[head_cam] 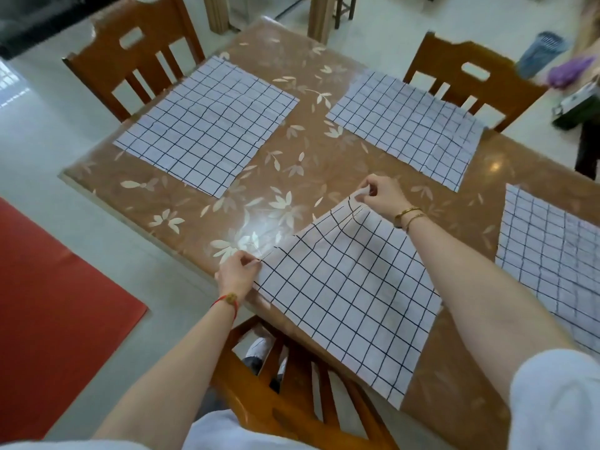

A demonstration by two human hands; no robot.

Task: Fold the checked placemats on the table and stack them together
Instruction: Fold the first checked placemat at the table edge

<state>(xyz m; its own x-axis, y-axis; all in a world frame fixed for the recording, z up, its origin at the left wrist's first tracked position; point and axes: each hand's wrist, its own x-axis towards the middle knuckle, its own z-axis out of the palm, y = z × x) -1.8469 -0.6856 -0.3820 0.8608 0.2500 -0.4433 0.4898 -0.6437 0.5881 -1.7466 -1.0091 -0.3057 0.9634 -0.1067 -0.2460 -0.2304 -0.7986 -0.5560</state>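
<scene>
Several white placemats with a thin black check lie on a brown table (292, 164) with a leaf pattern. The nearest placemat (350, 297) lies in front of me, its near edge hanging over the table's edge. My left hand (238, 274) pinches its left corner at the table's edge. My right hand (381, 194) pinches its far corner and lifts it a little off the table. Other placemats lie flat: one at the far left (207, 125), one at the far right (409, 128), one at the right edge (552, 254).
Wooden chairs stand around the table: one under my arms (292, 401), one at the far left (136, 53), one at the far right (470, 73). A red mat (48, 303) lies on the pale floor at left. Bags and a basket sit at the far right.
</scene>
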